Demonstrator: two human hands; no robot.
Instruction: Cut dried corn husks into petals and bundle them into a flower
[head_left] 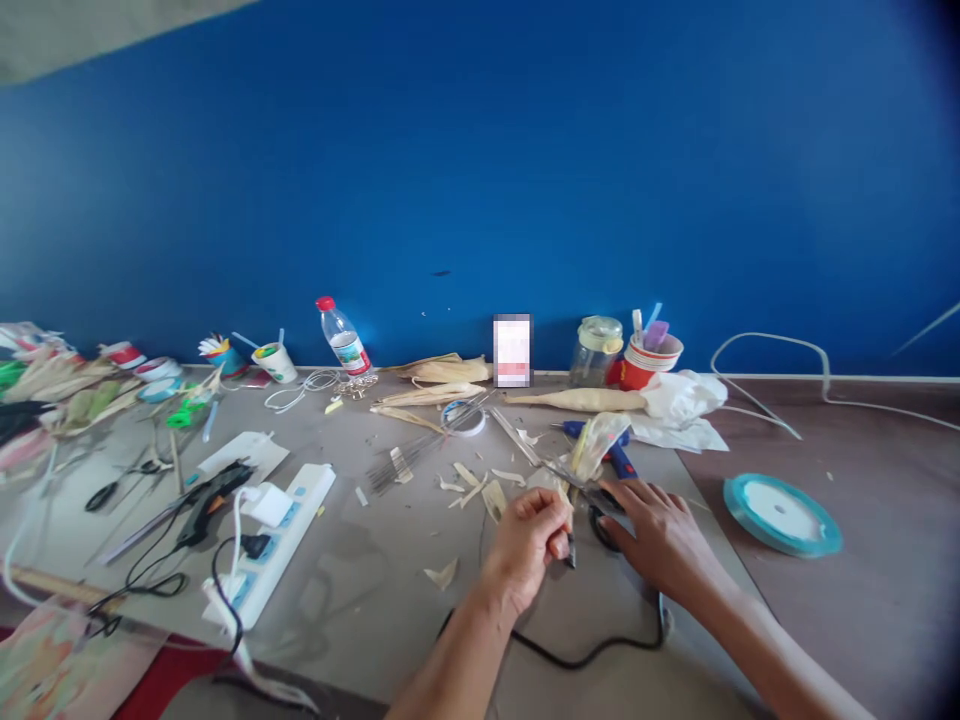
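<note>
My left hand is closed in a pinch above the grey table. A small dark tip shows below its fingers, but what it holds is mostly hidden. To its right, my right hand reaches palm down with fingers stretched out over the black handles of a pair of scissors, its fingertips at the upper loop. Beyond both hands lie a blue glue gun and a pale, crumpled piece of corn husk. Cut husk scraps are scattered left of my left hand.
A white power strip with plugged-in cords lies left. Thin wires, a tape roll and dried husks lie ahead. A bottle, glass jar and paper cup stand by the blue wall; a ribbon spool lies right.
</note>
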